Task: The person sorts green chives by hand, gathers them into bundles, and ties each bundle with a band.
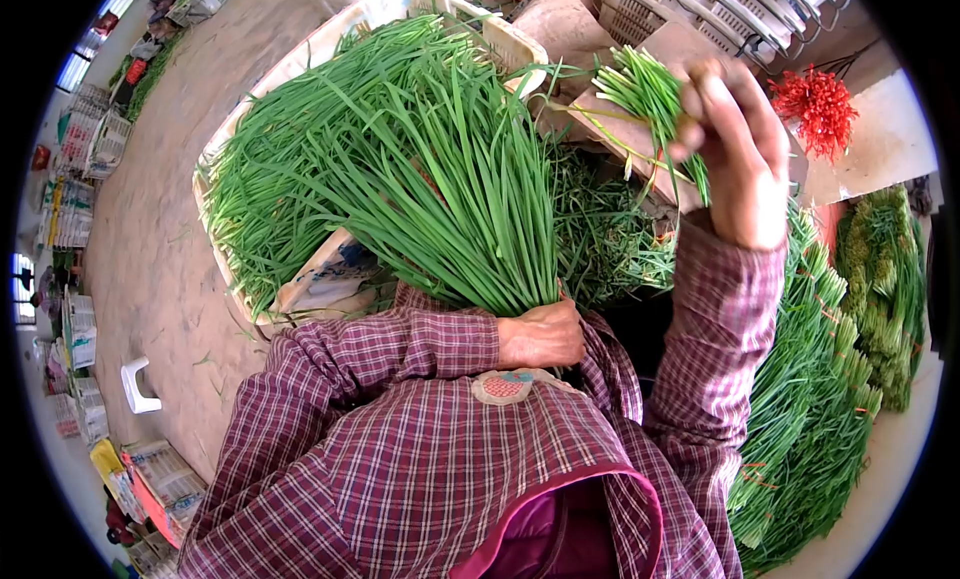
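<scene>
My left hand (545, 335) is closed round the lower end of a large bunch of green garlic chives (470, 199), held against my front with the leaves fanning up and left. My right hand (738, 144) is raised at the upper right, fingers curled and slightly blurred; whatever lies between them is hidden. Just beside and behind it, a small bunch of chives (640, 87) with pale cut ends rests on a brown board (625, 144). A bundle of red ties (815, 111) hangs right of this hand.
A white plastic crate (225, 144) heaped with chives stands ahead of me to the left. Loose trimmings (610, 229) lie below the board. Tied chive bundles (810, 409) are piled at my right. A white stool (140, 386) stands on the floor; stacked crates (690, 19) are at the back.
</scene>
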Demonstrator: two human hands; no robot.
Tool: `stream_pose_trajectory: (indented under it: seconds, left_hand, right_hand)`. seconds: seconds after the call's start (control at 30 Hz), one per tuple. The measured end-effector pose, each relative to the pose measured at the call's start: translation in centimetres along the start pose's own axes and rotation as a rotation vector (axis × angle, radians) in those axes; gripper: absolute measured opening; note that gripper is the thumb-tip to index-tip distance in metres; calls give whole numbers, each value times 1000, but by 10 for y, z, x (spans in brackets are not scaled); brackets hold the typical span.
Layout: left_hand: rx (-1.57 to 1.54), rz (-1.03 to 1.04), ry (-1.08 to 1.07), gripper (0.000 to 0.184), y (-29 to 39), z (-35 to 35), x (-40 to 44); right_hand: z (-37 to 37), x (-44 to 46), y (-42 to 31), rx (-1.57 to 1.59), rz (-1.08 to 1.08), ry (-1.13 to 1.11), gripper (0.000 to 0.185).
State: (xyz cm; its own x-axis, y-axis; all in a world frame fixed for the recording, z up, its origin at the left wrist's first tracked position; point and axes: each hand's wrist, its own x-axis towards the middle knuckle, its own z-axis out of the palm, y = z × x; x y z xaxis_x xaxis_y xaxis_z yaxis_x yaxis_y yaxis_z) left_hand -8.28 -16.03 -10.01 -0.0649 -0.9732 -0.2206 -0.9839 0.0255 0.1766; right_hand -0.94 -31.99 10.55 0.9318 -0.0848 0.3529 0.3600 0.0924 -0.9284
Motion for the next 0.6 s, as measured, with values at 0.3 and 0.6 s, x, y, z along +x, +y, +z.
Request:
stream_pose_trajectory:
  seconds: [0.3, 0.6]
  left_hand:
    - [-262, 42, 697, 36, -35, -139, -37]
    - [-417, -207, 1193, 23, -47, -335, -70]
  right_hand:
    - [-120, -116, 127, -1349, -77, -295, 44]
    - [0, -16, -17, -199, -309, -134, 129]
